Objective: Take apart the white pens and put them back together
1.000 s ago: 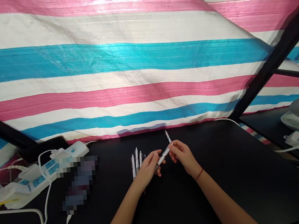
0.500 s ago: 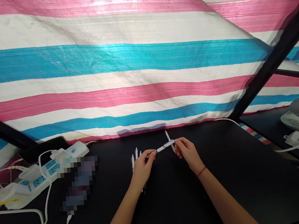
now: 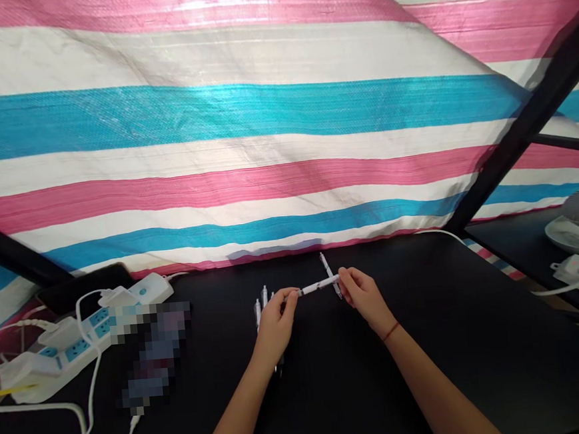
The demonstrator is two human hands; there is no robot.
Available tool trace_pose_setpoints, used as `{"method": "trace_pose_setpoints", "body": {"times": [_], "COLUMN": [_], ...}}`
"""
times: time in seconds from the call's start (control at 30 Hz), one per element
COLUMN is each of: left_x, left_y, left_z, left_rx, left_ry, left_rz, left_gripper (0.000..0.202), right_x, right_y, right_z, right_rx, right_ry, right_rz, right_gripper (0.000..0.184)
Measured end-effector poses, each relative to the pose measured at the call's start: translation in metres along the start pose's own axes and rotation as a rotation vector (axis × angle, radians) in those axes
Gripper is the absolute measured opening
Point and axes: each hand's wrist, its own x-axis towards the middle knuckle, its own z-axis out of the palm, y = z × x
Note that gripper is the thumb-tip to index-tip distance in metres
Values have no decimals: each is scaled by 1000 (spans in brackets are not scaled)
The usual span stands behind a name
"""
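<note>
Left hand [image 3: 277, 326] nearly closed, fingertips and thumb pinching one end of a white pen [image 3: 317, 285]. Right hand [image 3: 365, 298] pinches the other end, holding the pen level between both hands, near the far edge of the black counter [image 3: 443, 325]. A second white pen [image 3: 329, 274] crosses behind the right fingers; contact unclear. A cluster of white pens [image 3: 261, 306] sits just beyond the left hand, partly hidden. Power strip [image 3: 74, 346] toward the counter's left end. Risk, judged: a slipped pinch could drop the pen, scatter the cluster, or roll something off the far edge.
</note>
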Motion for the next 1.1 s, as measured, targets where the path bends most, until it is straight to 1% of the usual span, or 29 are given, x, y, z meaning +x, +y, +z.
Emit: {"method": "trace_pose_setpoints", "body": {"times": [0.07, 0.2, 0.3, 0.4, 0.57, 0.67, 0.8, 0.87, 0.97, 1.03, 1.1], "left_x": [0, 1, 1, 1, 1, 1, 1, 1, 1, 1, 1], "left_y": [2, 4, 4, 3, 2, 2, 0, 0, 0, 0, 0], "left_z": [0, -1, -1, -1, -1, -1, 0, 1, 1, 0, 0], "left_rx": [-12, -49, -55, -43, -24, -15, -33, -43, -40, -41, -51], "left_ry": [0, 3, 16, 11, 11, 24, 13, 12, 9, 11, 14], "left_rz": [-7, -32, -34, -19, -19, -23, -11, -11, -22, -34, -44], "left_gripper": [42, 43, 43, 42, 41, 42, 41, 41, 42, 42, 43], "right_x": [0, -2, -2, -1, -1, -1, -1, 0, 2, 2, 1], "right_y": [-1, -5, -6, -4, -3, -4, -2, -1, -1, 0, 1], "right_z": [-1, -2, -1, -2, -3, -2, -3, -3, -3, -2, -1], "right_rx": [-28, 0, -20, -57, -53, -74, -125, -118, -44, -7, -20], "right_ry": [-28, -86, -61, -17, -85, -39, 23, 8, -32, -20, 9], "right_rz": [-12, -18, 3, -14, -31, -9, -34, -60, -64, -41, -11], "right_gripper": [41, 34, 38, 43, 34, 34, 43, 42, 33, 34, 37]}}
